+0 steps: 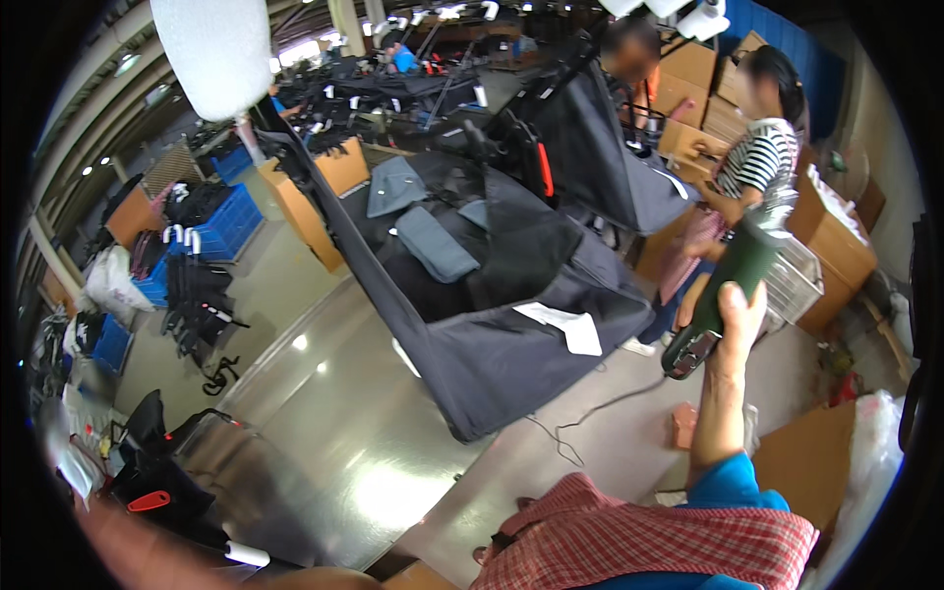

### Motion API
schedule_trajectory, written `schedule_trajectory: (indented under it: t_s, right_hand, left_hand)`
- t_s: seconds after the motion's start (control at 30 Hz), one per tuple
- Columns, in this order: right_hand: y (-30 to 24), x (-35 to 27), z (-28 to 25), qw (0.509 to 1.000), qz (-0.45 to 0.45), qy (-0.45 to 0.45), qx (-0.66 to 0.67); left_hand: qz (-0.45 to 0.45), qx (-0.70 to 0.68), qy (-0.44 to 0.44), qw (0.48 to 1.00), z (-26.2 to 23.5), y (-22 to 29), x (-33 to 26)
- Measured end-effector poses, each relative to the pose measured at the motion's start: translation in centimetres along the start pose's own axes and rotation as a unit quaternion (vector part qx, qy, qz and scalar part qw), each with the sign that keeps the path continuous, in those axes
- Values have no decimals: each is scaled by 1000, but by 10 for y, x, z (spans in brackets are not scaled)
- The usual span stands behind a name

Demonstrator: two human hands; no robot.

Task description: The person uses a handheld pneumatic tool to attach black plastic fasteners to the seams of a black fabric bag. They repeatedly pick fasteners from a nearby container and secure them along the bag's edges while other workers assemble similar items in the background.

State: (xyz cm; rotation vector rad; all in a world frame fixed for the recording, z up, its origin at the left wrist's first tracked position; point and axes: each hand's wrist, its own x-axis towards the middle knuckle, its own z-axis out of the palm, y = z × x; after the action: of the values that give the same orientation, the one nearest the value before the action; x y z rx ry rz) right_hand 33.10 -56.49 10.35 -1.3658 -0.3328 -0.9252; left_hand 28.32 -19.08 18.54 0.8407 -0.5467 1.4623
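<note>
1. My right hand (736,315) is clenched around a dark green power tool (730,285), held up at arm's length with its cord (590,413) trailing down toward the floor.
2. My left hand (147,556) is only a blurred shape at the lower left edge; I cannot tell whether it is released or grasping anything.
3. The tool hangs just to the right of the black fabric seat assembly (492,295) lying on the steel tabletop (334,433), not touching it. A white tag (570,329) sits on the fabric's near edge.
4. I judge this as the stage of bringing the tool to the work.
5. The next move calls for lowering the tool's tip onto the fabric and steadying the piece with my free hand.
6. A person in a striped shirt (762,157) works beyond, among cardboard boxes (836,236).
</note>
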Motion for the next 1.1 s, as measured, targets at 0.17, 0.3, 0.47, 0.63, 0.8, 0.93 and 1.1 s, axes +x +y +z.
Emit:
schedule_trajectory:
  t_s: [0.17,0.3,0.47,0.63,0.8,0.93,1.1]
  right_hand:
    - [102,-30,-82,964,187,132,-133]
    - [126,-58,-99,965,150,130,-170]
    - [151,-67,-76,965,153,90,-192]
    - [143,-71,-92,955,155,130,-215]
    - [100,-58,-83,966,192,52,-166]
    - [55,-114,-27,973,209,-3,-100]
    - [-12,-178,35,937,343,-51,33]
  left_hand:
    - [-512,204,-79,831,-80,-230,-144]
    - [-349,269,-193,877,-75,-351,-223]
    - [-408,227,-160,870,-106,-365,-218]
    - [-361,316,-207,853,-62,-303,-183]
    - [-403,335,-128,842,-70,-242,-142]
    - [-345,305,-125,879,-161,-177,-111]
    - [-417,218,-25,882,-273,-86,-65]
